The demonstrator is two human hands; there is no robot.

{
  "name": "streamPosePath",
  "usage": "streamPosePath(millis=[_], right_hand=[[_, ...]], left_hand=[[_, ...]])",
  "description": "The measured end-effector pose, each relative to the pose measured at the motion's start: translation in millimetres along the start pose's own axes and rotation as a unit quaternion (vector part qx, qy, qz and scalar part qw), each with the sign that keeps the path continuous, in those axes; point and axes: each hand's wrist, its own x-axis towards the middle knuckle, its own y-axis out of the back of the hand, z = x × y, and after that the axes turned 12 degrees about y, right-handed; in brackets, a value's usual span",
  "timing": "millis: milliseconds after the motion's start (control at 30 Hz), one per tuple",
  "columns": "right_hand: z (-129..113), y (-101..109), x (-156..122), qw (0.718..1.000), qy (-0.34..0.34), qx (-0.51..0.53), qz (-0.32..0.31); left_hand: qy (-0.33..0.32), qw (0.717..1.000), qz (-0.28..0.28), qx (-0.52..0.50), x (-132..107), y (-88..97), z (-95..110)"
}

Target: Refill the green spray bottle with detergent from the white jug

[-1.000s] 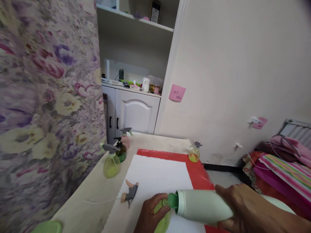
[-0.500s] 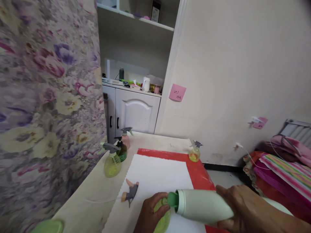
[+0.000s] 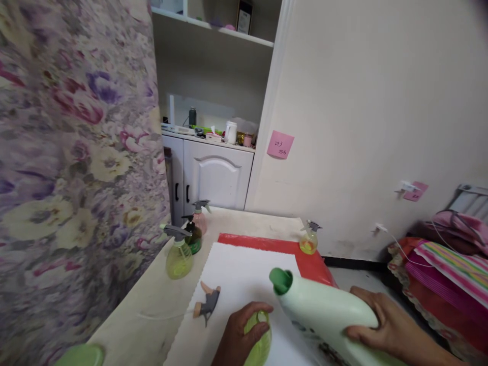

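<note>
Now our left hand (image 3: 235,339) wraps the green bottle (image 3: 262,348); our right hand (image 3: 383,325) clamps the white jug (image 3: 324,311), spout (image 3: 281,280) tilted far-left just above.

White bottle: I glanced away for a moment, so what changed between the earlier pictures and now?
The right hand tipped the white bottle up, lifting its green spout off the small green bottle. Unchanged: both grips, the left hand around that bottle, the loose spray head on the white mat.
</note>
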Motion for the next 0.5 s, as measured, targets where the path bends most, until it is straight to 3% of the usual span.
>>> streamPosePath(millis=[100, 200, 333, 500], right_hand=[[8.6, -1.0, 8.2, 0.995, -0.033, 0.071, 0.066], [23.3, -17.0, 22.6, 0.974, -0.049, 0.144, 0.168], [43.0, -61.7, 53.6, 0.921, -0.022, 0.251, 0.297], [53.8, -119.5, 89.8, 0.883, -0.030, 0.273, 0.380]], left_hand=[[0.021, 1.000, 0.001, 0.013, 0.5, 0.9, -3.4], [0.001, 1.000, -0.002, 0.017, 1.6, 1.6, -9.5], [-0.044, 0.999, -0.021, 0.017, 2.7, 3.2, -17.0], [-0.031, 0.999, 0.004, -0.008, -2.4, 6.3, -24.1]])
